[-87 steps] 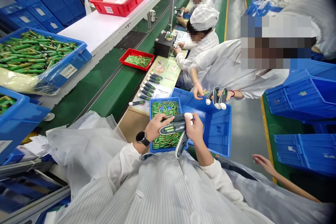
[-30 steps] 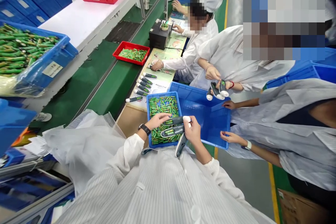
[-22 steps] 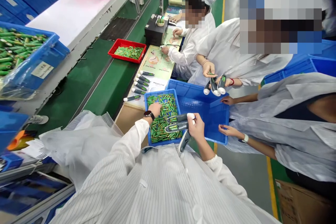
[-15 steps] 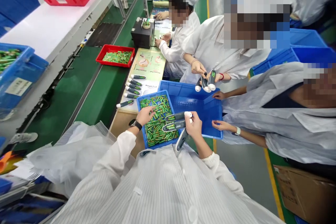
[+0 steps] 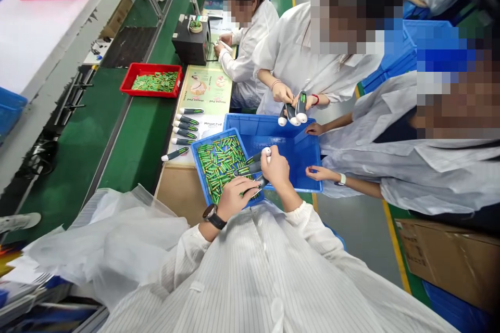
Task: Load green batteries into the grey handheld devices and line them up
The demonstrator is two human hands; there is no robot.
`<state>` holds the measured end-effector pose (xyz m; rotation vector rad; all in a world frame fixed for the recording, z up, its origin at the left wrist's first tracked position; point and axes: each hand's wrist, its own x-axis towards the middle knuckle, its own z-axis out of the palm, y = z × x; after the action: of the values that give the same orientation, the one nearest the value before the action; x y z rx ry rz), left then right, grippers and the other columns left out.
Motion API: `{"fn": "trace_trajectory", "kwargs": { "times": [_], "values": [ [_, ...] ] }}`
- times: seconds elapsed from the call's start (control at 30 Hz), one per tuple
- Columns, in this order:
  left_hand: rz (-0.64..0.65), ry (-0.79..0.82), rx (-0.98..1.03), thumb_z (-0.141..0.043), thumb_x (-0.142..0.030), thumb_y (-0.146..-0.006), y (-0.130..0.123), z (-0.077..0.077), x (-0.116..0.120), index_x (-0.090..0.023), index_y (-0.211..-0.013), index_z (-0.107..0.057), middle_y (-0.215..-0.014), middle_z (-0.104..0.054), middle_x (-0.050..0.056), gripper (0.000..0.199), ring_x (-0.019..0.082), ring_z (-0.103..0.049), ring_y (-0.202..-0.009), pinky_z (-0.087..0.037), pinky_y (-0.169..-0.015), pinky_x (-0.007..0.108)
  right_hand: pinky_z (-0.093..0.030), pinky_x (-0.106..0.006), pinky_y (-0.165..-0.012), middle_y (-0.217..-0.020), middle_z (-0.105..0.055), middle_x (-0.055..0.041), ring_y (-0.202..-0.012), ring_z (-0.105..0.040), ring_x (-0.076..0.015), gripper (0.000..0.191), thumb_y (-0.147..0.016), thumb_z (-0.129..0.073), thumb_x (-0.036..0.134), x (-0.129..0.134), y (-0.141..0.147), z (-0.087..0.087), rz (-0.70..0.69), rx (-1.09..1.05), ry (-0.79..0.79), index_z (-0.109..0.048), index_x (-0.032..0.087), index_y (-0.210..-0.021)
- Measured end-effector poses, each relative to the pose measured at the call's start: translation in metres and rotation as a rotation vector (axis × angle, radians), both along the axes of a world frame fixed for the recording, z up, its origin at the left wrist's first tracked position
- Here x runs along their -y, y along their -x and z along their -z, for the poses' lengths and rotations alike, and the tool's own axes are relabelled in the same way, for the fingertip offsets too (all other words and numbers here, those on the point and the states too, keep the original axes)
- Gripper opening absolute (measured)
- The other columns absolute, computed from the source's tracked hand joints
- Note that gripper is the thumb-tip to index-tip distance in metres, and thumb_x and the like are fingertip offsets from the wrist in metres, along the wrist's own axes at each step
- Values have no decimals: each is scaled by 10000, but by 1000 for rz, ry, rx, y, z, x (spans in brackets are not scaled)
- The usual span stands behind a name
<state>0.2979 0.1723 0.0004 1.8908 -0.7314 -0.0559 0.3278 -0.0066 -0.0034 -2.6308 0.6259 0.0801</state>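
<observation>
In my right hand (image 5: 276, 167) are several dark grey and white handheld devices (image 5: 253, 167), fanned out, with green batteries showing in the slots of some. My left hand (image 5: 236, 193), wearing a black watch, is at the lowest of these devices with its fingers bent. A bit of green, seemingly a battery (image 5: 242, 194), shows at its fingers; the fingertips are partly hidden. Beneath both hands lies a blue tray (image 5: 198, 177) of loose green batteries (image 5: 219, 161). It is tilted against a larger blue bin (image 5: 269, 127).
Several similar devices (image 5: 185, 127) lie in a row left of the tray. A red tray (image 5: 123, 80) of batteries sits on the green conveyor (image 5: 128, 135). Across the bin, a co-worker's hands (image 5: 287, 94) hold similar devices; another person's hands (image 5: 324, 173) reach the bin's right side.
My left hand has moved from over the battery tray, right and toward me, to the lowest device in my right hand. The whole view has shifted somewhat.
</observation>
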Motion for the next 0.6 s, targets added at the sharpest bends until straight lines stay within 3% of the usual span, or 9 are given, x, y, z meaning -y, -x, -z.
{"fn": "trace_trajectory", "kwargs": {
  "times": [0.17,0.43,0.6],
  "values": [
    [-13,-23,51,-674,-262,-897,-1,12,-1,-252,-1090,-733,-990,-768,54,202,196,-688,-923,-575,-856,396,-409,-296,-717,-890,-693,-120,-781,-651,-240,348,-1016,-358,429,-4,-7,1,-41,-114,-8,-514,161,-1173],
    [-93,-33,109,-693,-236,-879,6,15,-8,-245,-964,-720,-943,-775,29,90,199,-708,-964,-577,-940,435,-417,-303,-706,-892,-697,-123,-787,-665,-252,347,-1018,-336,428,2,-8,0,-23,-89,-8,-504,161,-1162],
    [-88,-14,139,-688,-194,-874,10,15,-6,-245,-942,-728,-976,-779,30,95,196,-714,-972,-601,-904,420,-417,-303,-722,-897,-691,-124,-801,-655,-250,357,-1021,-330,433,6,-8,-2,-10,-86,-25,-497,159,-1178]
  ]
}}
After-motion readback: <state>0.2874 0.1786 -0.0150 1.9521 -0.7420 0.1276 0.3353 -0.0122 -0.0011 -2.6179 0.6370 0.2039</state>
